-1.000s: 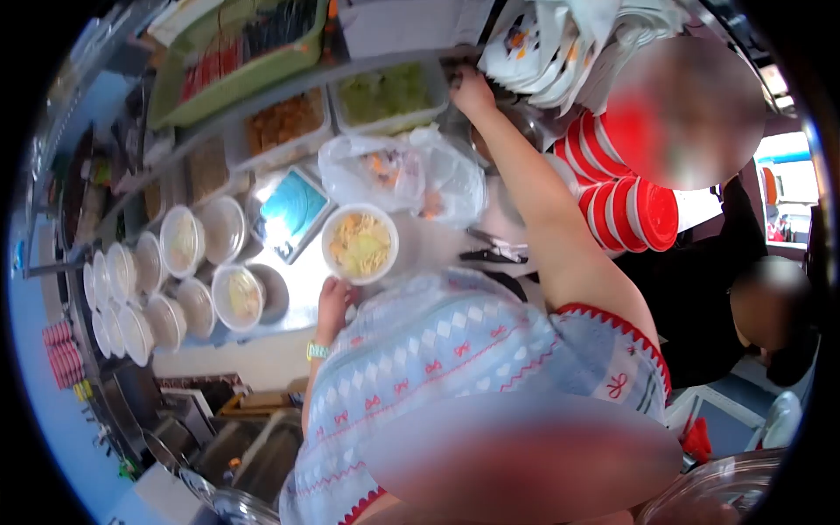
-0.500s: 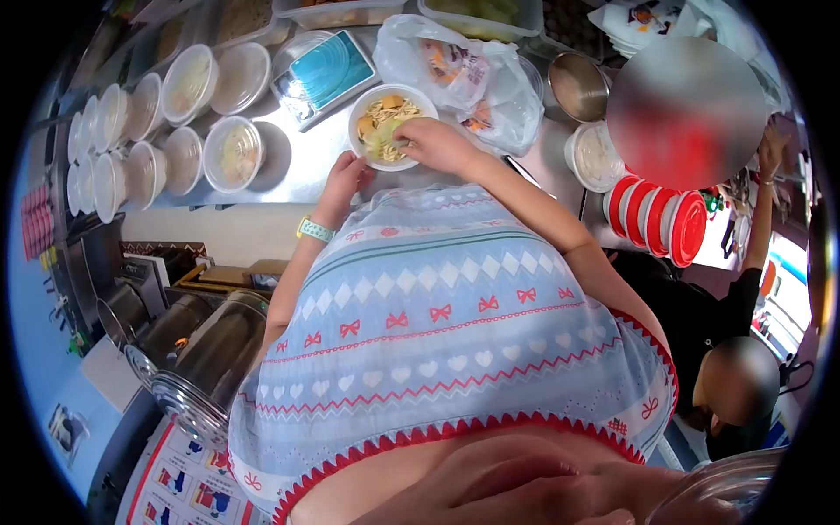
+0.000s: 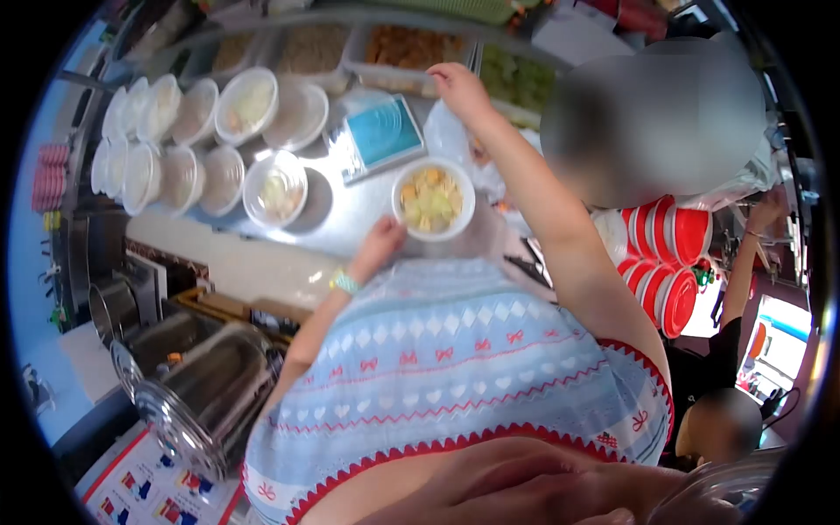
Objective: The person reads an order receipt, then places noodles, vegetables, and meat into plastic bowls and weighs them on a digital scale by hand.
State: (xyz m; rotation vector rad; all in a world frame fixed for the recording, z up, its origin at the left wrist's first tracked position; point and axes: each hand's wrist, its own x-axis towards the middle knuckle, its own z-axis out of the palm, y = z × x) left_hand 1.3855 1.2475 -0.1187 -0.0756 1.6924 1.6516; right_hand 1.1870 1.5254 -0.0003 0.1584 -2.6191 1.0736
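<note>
A round white bowl holds noodle-like pieces, orange chunks and pale green slices on the metal counter. My left hand is closed in a loose curl at its lower left rim; whatever its fingers hold, if anything, is hidden. Stretched forward, my right hand hovers by the front edge of a tub of orange-brown food, its fingers bent and blurred. Just right of that tub lies a tub of green slices. A teal-topped box sits between the bowl and the tubs.
Several clear bowls stand in two rows at the left. A plastic bag lies under my right forearm. Red-lidded tubs are stacked at the right, near a co-worker's arm. Metal canisters stand below the counter.
My right hand has left the bowl and moved forward to the food tubs. More pale green slices now show in the bowl. My left hand stays beside it; the view has shifted.
</note>
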